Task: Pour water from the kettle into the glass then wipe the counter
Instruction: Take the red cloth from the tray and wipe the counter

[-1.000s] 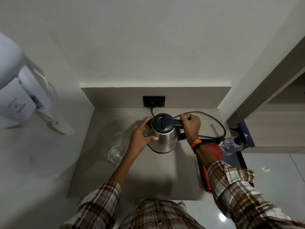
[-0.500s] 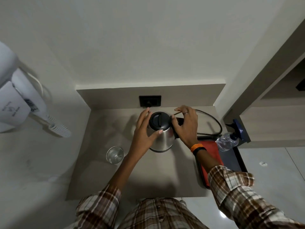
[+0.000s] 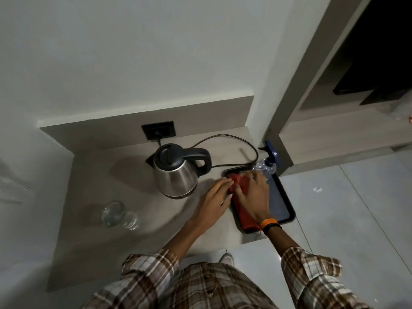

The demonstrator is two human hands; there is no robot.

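The counter [image 3: 138,239] fills the middle here, a pale slab tucked into a wall corner, and everything gets placed off the kettle [image 3: 176,175]. That kettle stands upright near the back, lid down, handle to its right, just in front of the socket [image 3: 158,130], with its cord [image 3: 231,139] looping off to the right, so it sits where the lead reaches. Right of the kettle, at the counter's edge, lies a dark tray [image 3: 282,201], and on its near-kettle side a red cloth [image 3: 245,215] lies folded lengthwise, parked off the work surface. At the tray's far corner, right of the kettle, a spray bottle [image 3: 266,167] leans, blue trigger up. Down and left of the kettle, well apart, sits the glass [image 3: 114,212]; it is blurred, and I can't tell how much water is in it.

Now the hands, both right of the kettle at the cloth! The right hand [image 3: 254,197] lies palm-down on top of the cloth, fingers spread and curling over it. The left hand [image 3: 211,201] comes in from the kettle side, fingers loosely extended, tips touching the cloth's edge; whether it has truly gripped, I can't tell. With nobody holding the kettle, I'd judge pouring is over and the wipe is about to begin.
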